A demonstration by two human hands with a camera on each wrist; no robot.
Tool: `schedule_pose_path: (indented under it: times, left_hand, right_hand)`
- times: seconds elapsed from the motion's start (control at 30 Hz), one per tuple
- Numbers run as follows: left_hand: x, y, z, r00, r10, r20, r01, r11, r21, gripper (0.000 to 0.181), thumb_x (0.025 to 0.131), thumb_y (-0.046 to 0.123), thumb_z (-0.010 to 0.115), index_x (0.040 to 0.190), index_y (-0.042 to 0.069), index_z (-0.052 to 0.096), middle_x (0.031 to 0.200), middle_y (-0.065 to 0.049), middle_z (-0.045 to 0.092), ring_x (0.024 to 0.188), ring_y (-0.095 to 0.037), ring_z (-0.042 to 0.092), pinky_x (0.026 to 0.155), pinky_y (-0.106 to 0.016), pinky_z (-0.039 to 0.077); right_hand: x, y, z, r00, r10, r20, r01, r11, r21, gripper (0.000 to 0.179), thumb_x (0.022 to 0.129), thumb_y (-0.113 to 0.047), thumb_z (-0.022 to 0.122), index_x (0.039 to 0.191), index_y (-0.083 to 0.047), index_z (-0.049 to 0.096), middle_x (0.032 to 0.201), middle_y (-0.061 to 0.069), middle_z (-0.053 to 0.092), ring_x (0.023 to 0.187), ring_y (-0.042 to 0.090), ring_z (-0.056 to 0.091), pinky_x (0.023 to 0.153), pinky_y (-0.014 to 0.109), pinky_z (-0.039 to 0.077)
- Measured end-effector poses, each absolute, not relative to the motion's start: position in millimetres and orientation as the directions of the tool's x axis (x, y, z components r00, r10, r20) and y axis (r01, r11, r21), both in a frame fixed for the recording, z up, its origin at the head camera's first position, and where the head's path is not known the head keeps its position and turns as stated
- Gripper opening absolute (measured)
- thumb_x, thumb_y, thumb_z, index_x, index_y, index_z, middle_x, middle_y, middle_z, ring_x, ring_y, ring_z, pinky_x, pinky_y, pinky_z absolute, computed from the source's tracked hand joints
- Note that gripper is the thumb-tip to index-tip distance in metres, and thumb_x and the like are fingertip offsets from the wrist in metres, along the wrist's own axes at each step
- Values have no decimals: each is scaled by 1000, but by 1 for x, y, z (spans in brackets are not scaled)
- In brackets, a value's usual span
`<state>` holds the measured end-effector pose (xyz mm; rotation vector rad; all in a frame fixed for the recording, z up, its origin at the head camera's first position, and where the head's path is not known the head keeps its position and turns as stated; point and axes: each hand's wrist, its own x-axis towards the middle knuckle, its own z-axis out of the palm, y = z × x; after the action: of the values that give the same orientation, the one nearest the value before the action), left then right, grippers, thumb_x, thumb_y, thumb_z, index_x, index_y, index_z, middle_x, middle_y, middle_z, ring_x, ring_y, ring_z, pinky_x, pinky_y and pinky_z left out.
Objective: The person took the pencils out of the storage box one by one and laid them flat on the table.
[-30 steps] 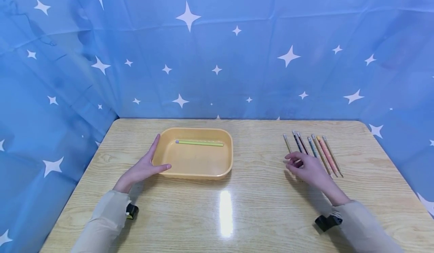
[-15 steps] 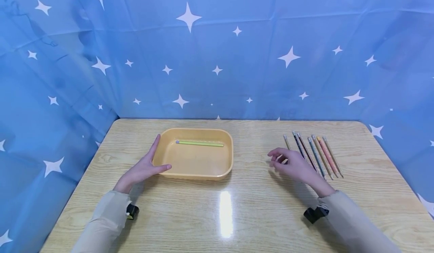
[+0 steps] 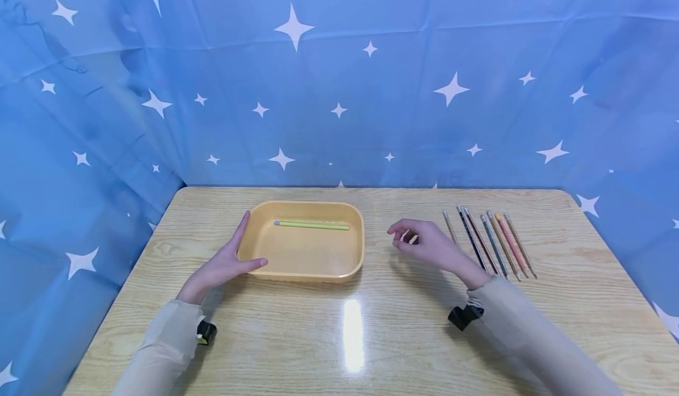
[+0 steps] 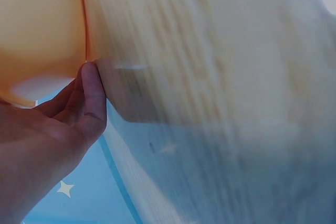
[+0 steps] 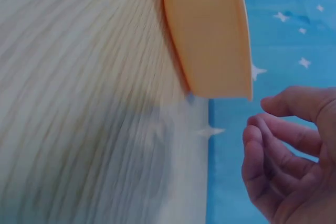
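Note:
On the left of the table stands a shallow orange plastic tray with rounded corners. A light green pencil lies inside it, towards its far side. My left hand rests against the tray's near left corner, fingers along the left side and thumb at the front rim. In the left wrist view the fingertips touch the tray's wall. My right hand hovers between the tray and the pencils, fingers loosely curled. The right wrist view shows nothing between its thumb and fingers.
Several pencils lie side by side on the right of the wooden table, just beyond my right hand. A blue cloth with white stars hangs behind the table and at both sides.
My right hand has moved left, away from the row of pencils and towards the tray, carrying nothing visible. My left hand, the tray and the pencils stay in place.

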<state>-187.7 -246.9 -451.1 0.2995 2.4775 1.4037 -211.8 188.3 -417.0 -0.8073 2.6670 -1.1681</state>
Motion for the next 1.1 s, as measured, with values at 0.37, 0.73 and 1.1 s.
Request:
schedule_pose_path:
  times: [0.37, 0.73, 1.1]
  left_hand:
    - [-187, -246, -449, -939, 321, -127, 54, 500, 865, 111, 87, 26, 73, 154, 19, -14, 160, -14, -11, 143, -40, -4, 109, -63, 5]
    - [-187, -246, -448, -939, 314, -137, 39, 497, 867, 111, 86, 25, 74, 154, 20, -14, 160, -14, -10, 144, -39, -4, 110, -62, 5]
    - [-186, -247, -448, -938, 320, -134, 45, 493, 869, 112, 85, 27, 74, 154, 19, -13, 160, -14, -9, 144, -38, -3, 110, -62, 7]
  right_hand:
    - [-224, 152, -408, -776, -608, 170, -531, 483, -697, 18, 89, 0, 61, 105, 3, 67, 84, 1, 65, 73, 12, 59, 65, 28, 52]
    - [-234, 121, -405, -776, -610, 161, -505, 447, -738, 17, 90, -2, 62, 105, 4, 67, 92, 5, 65, 81, 17, 61, 71, 31, 53]
    - [-246, 82, -414, -728, -665, 165, -538, 406, -738, 23, 87, 1, 63, 109, 9, 63, 103, 18, 66, 93, 25, 64, 79, 28, 54]
